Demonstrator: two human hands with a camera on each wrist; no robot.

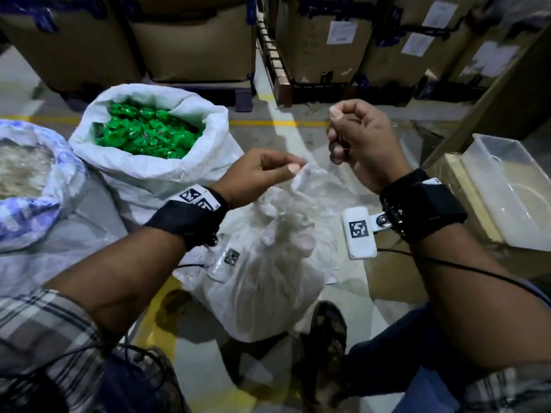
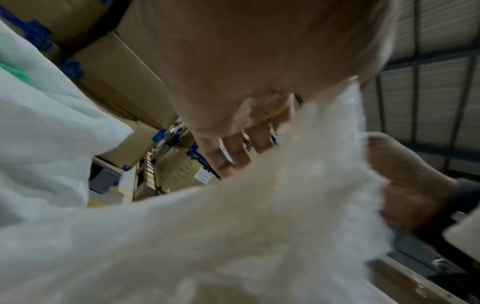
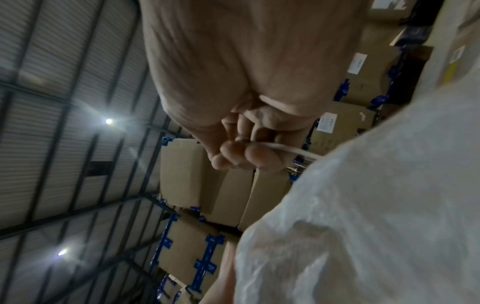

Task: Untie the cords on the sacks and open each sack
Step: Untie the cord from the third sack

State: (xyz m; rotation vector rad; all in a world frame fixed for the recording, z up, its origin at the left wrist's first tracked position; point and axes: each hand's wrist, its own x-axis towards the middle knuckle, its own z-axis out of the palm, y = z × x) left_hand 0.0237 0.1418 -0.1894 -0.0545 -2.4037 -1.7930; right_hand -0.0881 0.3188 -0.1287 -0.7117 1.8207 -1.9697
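A translucent white sack [image 1: 268, 272] stands on the floor between my feet, its gathered top raised. My left hand [image 1: 293, 167] pinches the top edge of this sack with thumb and forefinger. My right hand [image 1: 338, 129] is up and to the right, fingers curled round a thin pale cord. In the right wrist view the cord [image 3: 291, 149] runs from the pinching right hand [image 3: 241, 152] down to the sack [image 3: 376, 205]. The sack [image 2: 259, 226] fills the blurred left wrist view, hiding most of my left hand [image 2: 233, 156].
An open white sack of green wrapped pieces [image 1: 149, 135] stands at the back left. An open blue-white sack [image 1: 29, 180] is at the far left. A clear plastic bin [image 1: 507, 192] sits on cartons at the right. Stacked cardboard boxes [image 1: 193, 40] line the back.
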